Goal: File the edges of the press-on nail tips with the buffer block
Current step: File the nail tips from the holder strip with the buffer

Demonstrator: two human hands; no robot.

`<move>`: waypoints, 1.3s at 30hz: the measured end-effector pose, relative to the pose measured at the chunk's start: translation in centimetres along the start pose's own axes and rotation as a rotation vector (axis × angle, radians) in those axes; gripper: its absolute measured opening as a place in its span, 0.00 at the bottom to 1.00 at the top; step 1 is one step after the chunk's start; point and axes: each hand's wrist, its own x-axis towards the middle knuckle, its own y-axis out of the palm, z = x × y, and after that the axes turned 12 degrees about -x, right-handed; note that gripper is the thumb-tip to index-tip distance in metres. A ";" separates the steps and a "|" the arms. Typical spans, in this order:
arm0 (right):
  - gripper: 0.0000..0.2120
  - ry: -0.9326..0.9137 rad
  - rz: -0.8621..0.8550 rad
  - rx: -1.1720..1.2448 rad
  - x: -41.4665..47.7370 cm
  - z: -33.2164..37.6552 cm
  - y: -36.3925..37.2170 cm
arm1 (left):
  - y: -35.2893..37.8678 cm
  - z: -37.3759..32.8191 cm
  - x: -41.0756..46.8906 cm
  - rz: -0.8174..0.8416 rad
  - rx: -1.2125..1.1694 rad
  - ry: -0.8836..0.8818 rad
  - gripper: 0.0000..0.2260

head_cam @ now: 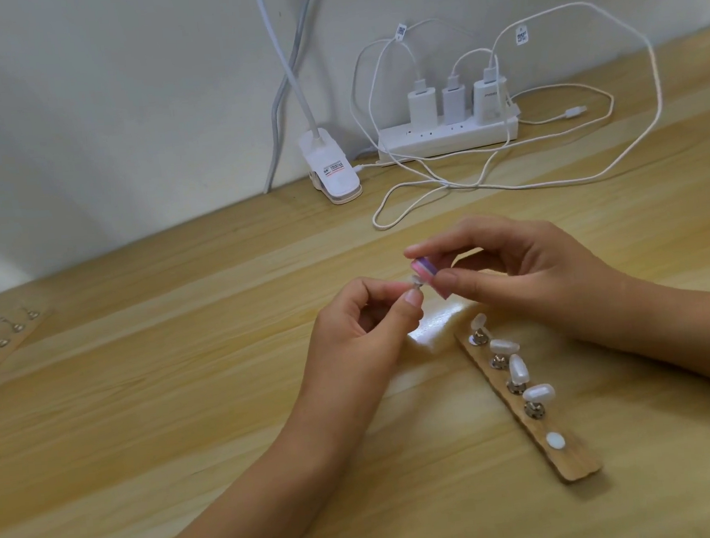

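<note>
1. Head view looks down on a wooden table (164, 414) with both hands raised a little above it, near the middle.
2. Left hand (359, 337) has its fingers curled, thumb and forefinger pinching a small pale nail tip (413, 281) on its stand.
3. Right hand (529, 270) pinches a small pink and purple buffer block (423, 270) between thumb and fingertips, the other fingers loosely bent.
4. Buffer block touches the held nail tip at its upper edge; how the two meet is too small to tell more exactly.
5. Just below the hands a wooden holder strip (578, 461) lies on the table, running diagonally toward the near right.
6. Four more pearly tips (504, 346) stand on metal pegs along the strip, with a bare white pad (555, 440) near its lower end.
7. A white foam block (433, 328) lies beside the strip's far end.
8. At the wall sit a power strip (449, 137) with three chargers, looping cables and a clip lamp base (331, 170); a clear peg strip (1, 342) lies far left.
</note>
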 end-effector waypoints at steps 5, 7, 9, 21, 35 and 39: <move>0.14 -0.053 0.002 -0.060 0.0 -0.1 0.3 | 0.0 -0.1 0.0 0.012 -0.015 -0.001 0.02; 0.15 0.022 0.012 -0.015 0.1 -0.3 0.0 | 0.0 -0.1 0.0 0.014 -0.022 -0.001 0.01; 0.14 -0.034 0.001 -0.038 0.0 -0.2 0.1 | 0.0 -0.1 -0.1 0.019 -0.024 0.006 0.01; 0.14 -0.055 -0.005 -0.147 0.2 0.1 0.2 | -0.2 0.0 0.0 0.029 -0.039 -0.003 0.01; 0.09 -0.096 -0.144 -0.164 0.1 -0.1 -0.2 | 0.2 -0.5 -0.3 0.071 -0.013 -0.010 0.07; 0.14 0.015 -0.073 -0.157 0.2 -0.3 -0.3 | 0.1 -0.5 -0.3 0.074 -0.006 -0.024 0.05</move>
